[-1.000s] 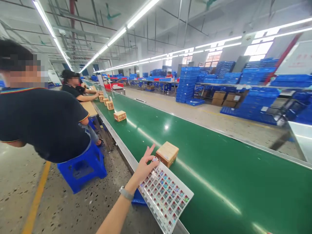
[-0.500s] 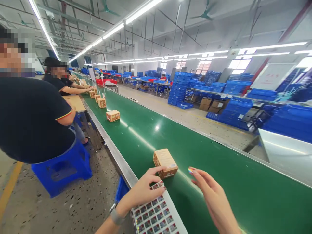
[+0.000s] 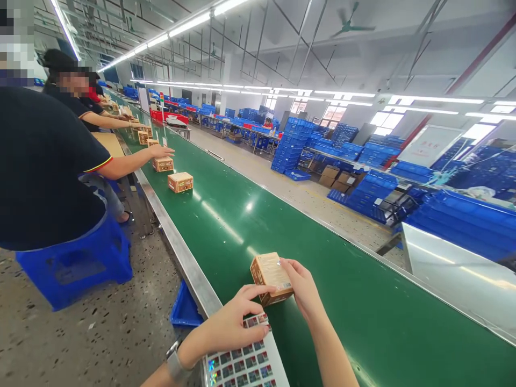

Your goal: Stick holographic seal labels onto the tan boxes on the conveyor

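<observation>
A small brown-and-tan cardboard box (image 3: 272, 269) sits on the green conveyor belt in front of me. My left hand (image 3: 229, 325) holds a sheet of small shiny stickers (image 3: 245, 363) between thumb and fingers, and its outstretched index finger rests on the box's near edge. At the right side of the box, my right hand (image 3: 303, 287) is closed in a pinch, fingertips on the top face near its far right corner. A tiny glint of a sticker (image 3: 279, 262) shows at those fingertips, mostly hidden by them.
Farther up the belt (image 3: 226, 199) stand another box (image 3: 180, 182) and several more. A co-worker's hand (image 3: 162, 152) touches one of them. The metal belt edge (image 3: 181, 242) runs along my left, with a blue bin (image 3: 185, 306) below and a blue stool (image 3: 76, 263) beyond.
My right hand has moved left from beside the box onto its top, bringing the sticker there. My left hand keeps the sheet. The seated co-worker has reached out to a box up the belt.
</observation>
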